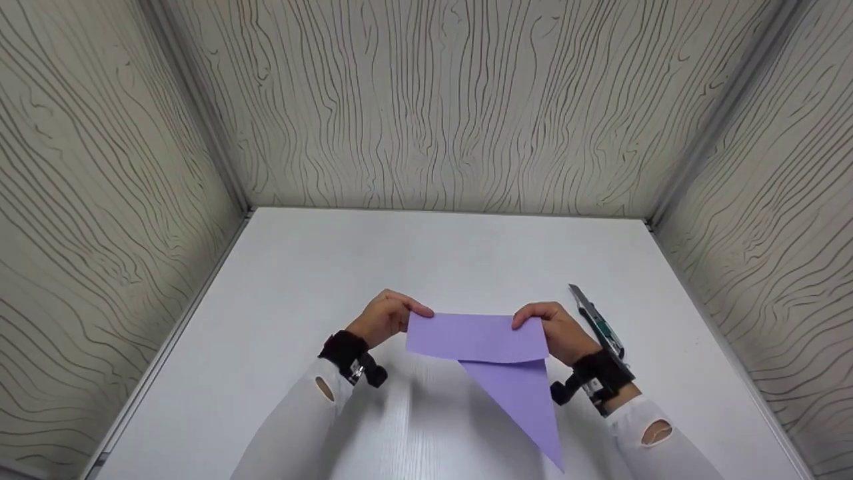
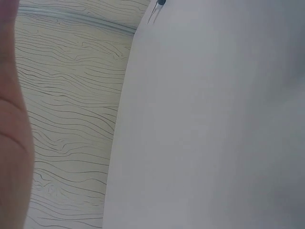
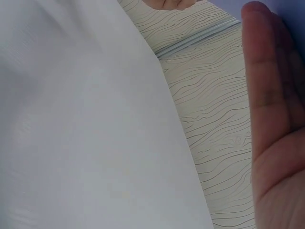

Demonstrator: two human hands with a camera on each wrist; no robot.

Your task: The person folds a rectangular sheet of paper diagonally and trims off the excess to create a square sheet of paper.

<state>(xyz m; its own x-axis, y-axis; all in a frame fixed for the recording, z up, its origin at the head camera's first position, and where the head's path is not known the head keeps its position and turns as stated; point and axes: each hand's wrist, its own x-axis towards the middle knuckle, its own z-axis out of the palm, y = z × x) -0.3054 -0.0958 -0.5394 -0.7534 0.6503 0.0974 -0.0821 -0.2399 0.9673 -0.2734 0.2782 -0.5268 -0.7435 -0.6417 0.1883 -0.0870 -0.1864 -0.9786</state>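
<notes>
Head view, unlike left wrist, shows left fingers and right fingers pinching purple paper.

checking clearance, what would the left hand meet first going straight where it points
Besides the purple paper it holds, the left hand would probably meet the right hand, though depth is unclear.

1. No text, brand, number or sign can be read in any of the three views.
2. A small whitish patch shows on the left wrist strap; any print there is too small to tell.
3. A similar pale patch shows on the right wrist strap, equally illegible.
4. On the utility knife and the purple paper, no lettering can be made out.
</notes>
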